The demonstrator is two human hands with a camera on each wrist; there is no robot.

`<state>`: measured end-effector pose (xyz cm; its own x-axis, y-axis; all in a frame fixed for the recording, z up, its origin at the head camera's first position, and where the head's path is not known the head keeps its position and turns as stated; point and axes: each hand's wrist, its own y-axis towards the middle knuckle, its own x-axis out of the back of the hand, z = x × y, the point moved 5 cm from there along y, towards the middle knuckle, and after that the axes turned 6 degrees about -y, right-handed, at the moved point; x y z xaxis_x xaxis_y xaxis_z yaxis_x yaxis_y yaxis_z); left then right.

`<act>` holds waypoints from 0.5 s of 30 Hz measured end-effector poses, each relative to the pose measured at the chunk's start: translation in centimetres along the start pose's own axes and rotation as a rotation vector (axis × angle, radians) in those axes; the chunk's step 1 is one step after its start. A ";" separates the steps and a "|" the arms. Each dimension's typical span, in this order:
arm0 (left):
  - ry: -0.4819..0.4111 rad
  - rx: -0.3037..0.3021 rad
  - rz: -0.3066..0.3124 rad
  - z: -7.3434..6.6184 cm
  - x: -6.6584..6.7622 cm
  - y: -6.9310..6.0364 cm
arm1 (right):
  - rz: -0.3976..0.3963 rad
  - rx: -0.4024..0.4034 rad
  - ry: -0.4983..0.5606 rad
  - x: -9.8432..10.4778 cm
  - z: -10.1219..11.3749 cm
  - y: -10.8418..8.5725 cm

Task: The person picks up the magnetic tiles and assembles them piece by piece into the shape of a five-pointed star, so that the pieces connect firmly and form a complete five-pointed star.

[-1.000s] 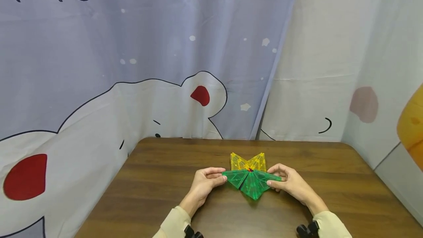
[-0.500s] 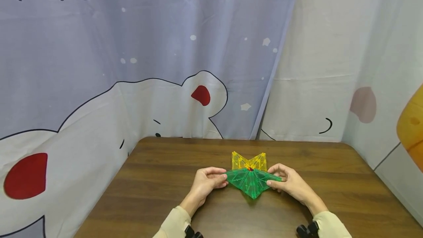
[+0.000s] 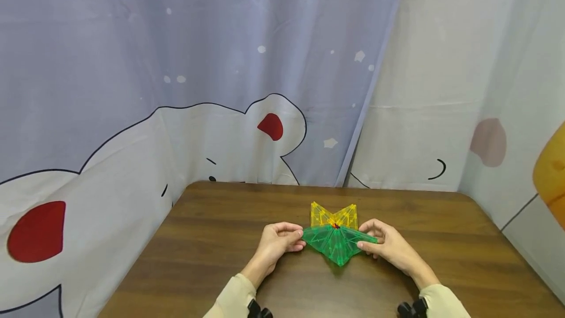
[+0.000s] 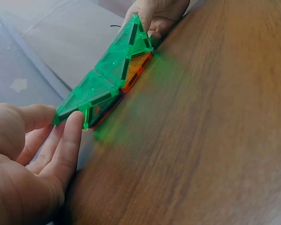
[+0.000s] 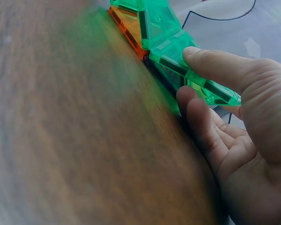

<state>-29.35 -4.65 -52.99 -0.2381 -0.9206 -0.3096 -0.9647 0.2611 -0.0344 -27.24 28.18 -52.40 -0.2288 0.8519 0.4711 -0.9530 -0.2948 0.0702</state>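
Observation:
Translucent magnetic tiles form a star-like build on the table. Green tiles [image 3: 339, 249] fan out along its near side, with yellow tiles [image 3: 322, 216] standing in two points behind them. Beneath the green ones, an orange tile [image 4: 136, 70] shows at table level. My left hand [image 3: 277, 240] pinches the outer corner of the left green tile [image 4: 86, 93] between thumb and fingers. On the opposite side my right hand [image 3: 388, 243] holds the outer end of the right green tile [image 5: 171, 54], thumb on top and fingers below. The build's inside is mostly hidden.
The brown wooden table [image 3: 212, 259] has rounded far corners. Behind it hangs a printed curtain [image 3: 229, 146], close to the far edge. Dark devices [image 3: 412, 308] sit on both wrists at the sleeves.
My left hand has shifted slightly right with the left green tile, and the gap between it and the middle green tile has closed. My right hand keeps its grip almost unmoved.

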 end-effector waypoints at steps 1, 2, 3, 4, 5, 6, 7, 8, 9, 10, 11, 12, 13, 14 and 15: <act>-0.002 0.003 -0.001 0.0 0.0 0.0 | 0.001 -0.001 -0.003 0.0 -0.1 0.0; -0.002 0.008 -0.003 0.1 0.0 0.0 | 0.005 -0.003 -0.004 0.0 -0.1 0.0; -0.002 0.016 -0.004 0.1 0.1 0.0 | 0.009 -0.006 -0.002 -0.1 -0.2 0.0; -0.002 0.022 -0.005 0.2 0.1 -0.1 | 0.016 -0.010 -0.001 -0.2 -0.3 -0.1; -0.002 0.029 -0.005 0.3 0.2 -0.2 | 0.021 -0.013 0.000 -0.4 -0.4 -0.1; -0.001 0.035 -0.006 0.4 0.3 -0.3 | 0.026 -0.015 -0.001 -0.5 -0.4 -0.1; -0.001 0.037 -0.006 0.4 0.3 -0.3 | 0.029 -0.016 0.001 -0.5 -0.4 -0.2; 0.000 0.036 -0.007 0.5 0.3 -0.3 | 0.029 -0.014 0.004 -0.5 -0.4 -0.2; 0.000 0.033 -0.009 0.5 0.3 -0.3 | 0.027 -0.012 0.005 -0.5 -0.4 -0.2; -0.001 0.028 -0.010 0.5 0.3 -0.2 | 0.025 -0.008 0.004 -0.5 -0.4 -0.1; -0.002 0.025 -0.013 0.4 0.3 -0.2 | 0.023 -0.007 0.004 -0.4 -0.3 -0.1; -0.003 0.023 -0.015 0.5 0.3 -0.2 | 0.022 -0.007 0.002 -0.4 -0.3 0.0; -0.005 0.022 -0.016 0.5 0.3 -0.1 | 0.022 -0.009 -0.001 -0.3 -0.3 0.0; -0.006 0.023 -0.017 0.5 0.2 -0.1 | 0.023 -0.011 -0.008 -0.3 -0.3 0.1; -0.004 0.020 -0.015 0.5 0.2 -0.1 | 0.023 -0.013 -0.012 -0.2 -0.3 0.1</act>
<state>-29.21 -4.73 -53.48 -0.2235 -0.9232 -0.3127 -0.9657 0.2532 -0.0576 -27.33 28.13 -52.75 -0.2484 0.8394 0.4834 -0.9500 -0.3086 0.0478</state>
